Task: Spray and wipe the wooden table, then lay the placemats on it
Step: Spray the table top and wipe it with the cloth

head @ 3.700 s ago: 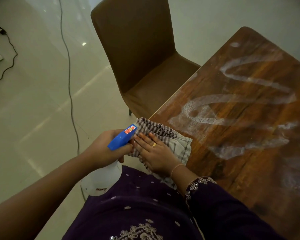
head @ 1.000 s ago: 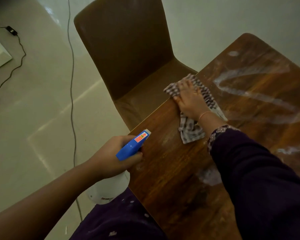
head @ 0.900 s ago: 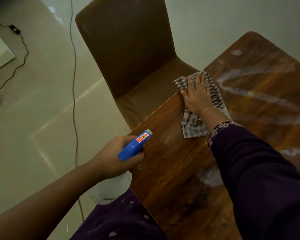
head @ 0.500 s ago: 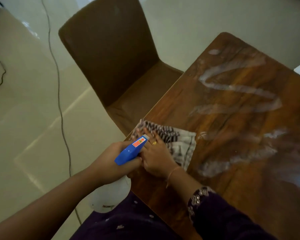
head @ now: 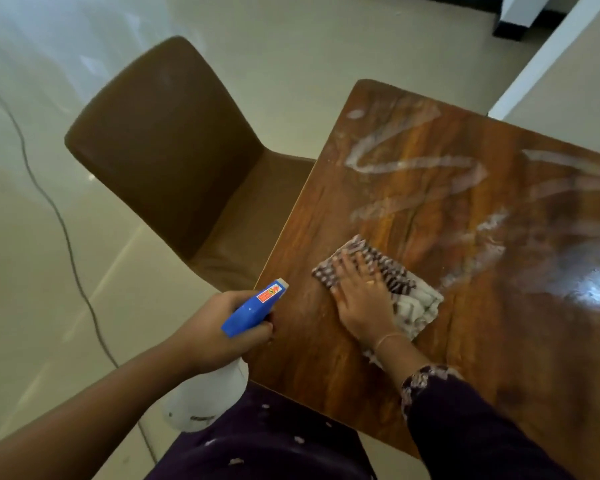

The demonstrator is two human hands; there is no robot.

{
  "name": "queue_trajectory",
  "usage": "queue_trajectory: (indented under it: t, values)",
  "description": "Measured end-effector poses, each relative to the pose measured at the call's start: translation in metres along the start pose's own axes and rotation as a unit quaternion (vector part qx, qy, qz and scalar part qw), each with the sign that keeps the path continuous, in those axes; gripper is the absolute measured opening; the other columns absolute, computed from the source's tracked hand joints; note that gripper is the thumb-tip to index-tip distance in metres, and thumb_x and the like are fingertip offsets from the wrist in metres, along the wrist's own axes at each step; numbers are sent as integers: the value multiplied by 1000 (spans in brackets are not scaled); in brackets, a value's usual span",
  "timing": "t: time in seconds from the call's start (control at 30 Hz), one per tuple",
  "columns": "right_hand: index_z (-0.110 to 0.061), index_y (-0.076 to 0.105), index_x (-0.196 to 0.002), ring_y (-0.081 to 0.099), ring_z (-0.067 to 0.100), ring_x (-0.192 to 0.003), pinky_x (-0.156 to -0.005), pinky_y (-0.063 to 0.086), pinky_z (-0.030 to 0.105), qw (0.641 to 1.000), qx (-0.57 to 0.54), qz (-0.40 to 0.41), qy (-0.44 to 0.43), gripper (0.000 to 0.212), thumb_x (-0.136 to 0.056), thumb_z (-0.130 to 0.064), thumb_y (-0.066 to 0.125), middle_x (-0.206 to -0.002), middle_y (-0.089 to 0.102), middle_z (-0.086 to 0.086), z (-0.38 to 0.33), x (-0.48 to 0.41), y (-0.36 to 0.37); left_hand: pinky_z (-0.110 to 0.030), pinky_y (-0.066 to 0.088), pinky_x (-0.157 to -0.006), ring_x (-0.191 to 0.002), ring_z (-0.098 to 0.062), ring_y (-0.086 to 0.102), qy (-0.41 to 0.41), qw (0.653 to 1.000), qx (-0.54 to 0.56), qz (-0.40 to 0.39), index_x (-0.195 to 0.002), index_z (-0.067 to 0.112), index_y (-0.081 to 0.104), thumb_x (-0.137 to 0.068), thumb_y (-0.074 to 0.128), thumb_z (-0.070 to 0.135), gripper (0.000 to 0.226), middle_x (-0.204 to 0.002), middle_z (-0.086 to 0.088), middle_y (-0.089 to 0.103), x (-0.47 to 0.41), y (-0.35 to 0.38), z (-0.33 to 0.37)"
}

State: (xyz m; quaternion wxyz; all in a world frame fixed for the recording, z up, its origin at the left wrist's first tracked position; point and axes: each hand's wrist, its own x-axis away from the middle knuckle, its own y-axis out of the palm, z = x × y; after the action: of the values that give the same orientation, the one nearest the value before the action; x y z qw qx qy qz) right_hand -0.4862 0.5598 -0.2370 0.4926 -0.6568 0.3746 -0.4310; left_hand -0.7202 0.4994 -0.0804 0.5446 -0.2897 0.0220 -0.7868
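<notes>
Our left hand curls round the neck of the spray bottle, held just off the edge of the wooden table. To its right, our right hand lies flat with its fingers spread, pressing the striped cloth onto the wood. We judge wiping is under way. White spray streaks lie beyond the cloth, so the next stroke should push outward through them.

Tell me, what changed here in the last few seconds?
The right hand swept the striped cloth up the left edge of the table and back, clearing the white streaks there; now it presses the cloth a little further in. The left hand still grips the spray bottle; far streaks remain.
</notes>
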Motion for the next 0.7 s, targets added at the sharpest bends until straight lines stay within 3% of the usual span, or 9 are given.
queue_trajectory:
  t: [0.13,0.23,0.33,0.43,0.5,0.6,0.7]
  values:
    - [-21,38,-145,28,24,-143,-117,18,50,996,-12,-4,-91,54,-96,-42,32,-152,36,2,-31,51,13,-43,54,-59,-55,-19,57,19,998,-12,-55,-84,1,59,-63,59,45,49,-78,-23,62,-4,6,7]
    - [-22,31,-149,18,23,-145,-119,13,50,995,6,-20,-99,56,-96,-41,36,-156,28,1,-2,60,17,-48,52,-59,-58,-24,56,33,997,-28,-71,-84,0,59,-65,61,40,44,-79,-24,62,-10,10,13]
    - [-19,17,-153,0,24,-148,-118,-2,46,999,-4,-7,42,57,-100,-39,29,-161,13,4,55,63,16,-48,52,-61,-57,-22,55,40,995,-40,-84,-83,0,58,-71,62,27,30,-76,-24,59,-16,14,17]
    - [-21,9,-154,0,27,-148,-119,1,47,967,-66,17,246,56,-103,-37,24,-162,4,5,95,71,13,-42,53,-61,-57,-21,57,46,994,-58,-84,-82,4,59,-73,61,26,25,-75,-22,60,-19,14,21]
    - [-20,12,-154,3,28,-148,-118,3,47,954,-78,30,287,55,-103,-36,24,-161,7,6,90,71,12,-33,53,-59,-56,-18,58,50,994,-54,-84,-81,6,59,-80,64,19,13,-71,-16,61,-22,12,18]
    - [-18,20,-152,6,24,-148,-119,-1,42,976,-66,50,200,55,-100,-36,24,-160,15,4,48,73,12,-27,53,-58,-53,-14,58,46,995,-50,-75,-81,10,59,-86,61,4,7,-68,-8,61,-26,5,15]
    - [-22,23,-151,4,23,-148,-118,-5,43,996,-40,18,77,59,-96,-43,19,-159,18,0,-10,79,14,-28,53,-56,-51,-14,57,38,995,-55,-72,-86,3,58,-86,60,3,2,-77,-25,60,-30,-6,16]
